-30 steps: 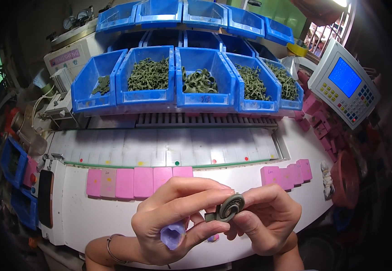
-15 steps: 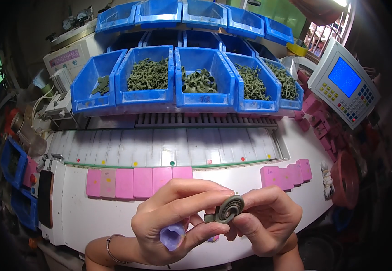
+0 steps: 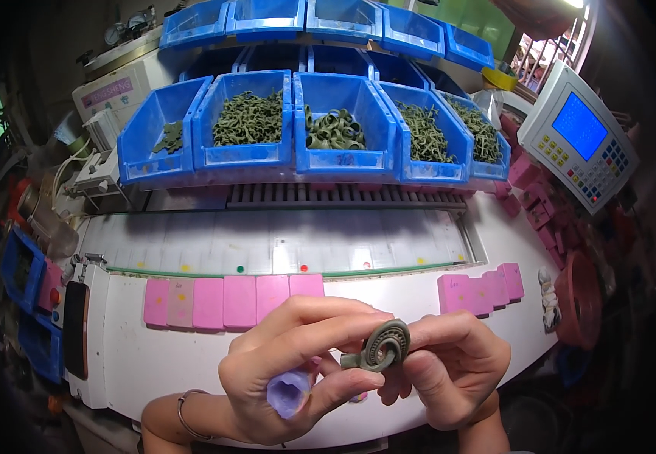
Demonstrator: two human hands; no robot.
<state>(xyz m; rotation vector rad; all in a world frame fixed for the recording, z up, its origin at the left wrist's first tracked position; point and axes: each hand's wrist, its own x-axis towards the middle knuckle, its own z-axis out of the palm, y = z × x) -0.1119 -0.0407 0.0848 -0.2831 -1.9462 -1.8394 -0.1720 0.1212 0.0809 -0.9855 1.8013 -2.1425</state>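
- The green coiled piece (image 3: 387,342) was up in the air between the two hands, above the near part of the white counter (image 3: 381,293).
- The left hand (image 3: 286,367) was clamped on it, forefinger at its upper side and thumb below.
- From the left hand's palm, the piece lay to the right and slightly upward, out at the fingertips.
- The right hand (image 3: 449,367) came close from the other side, its forefinger by the piece's right edge and its thumb just beside the lower right; whether those two pinched it could not be told.
- The round, beaded face showed as an oval; its long axis leaned, upper end to the right, and a short stub pointed left, toward the left hand.
- Both hands were about equally near, though only the left had a clear hold.
- A pale purple hollow piece (image 3: 289,393) sat at the left hand's curled lower fingers; held or worn, it was unclear.
- Beyond the hands, pink blocks (image 3: 239,302) stood in a row, with more pink blocks to the right.
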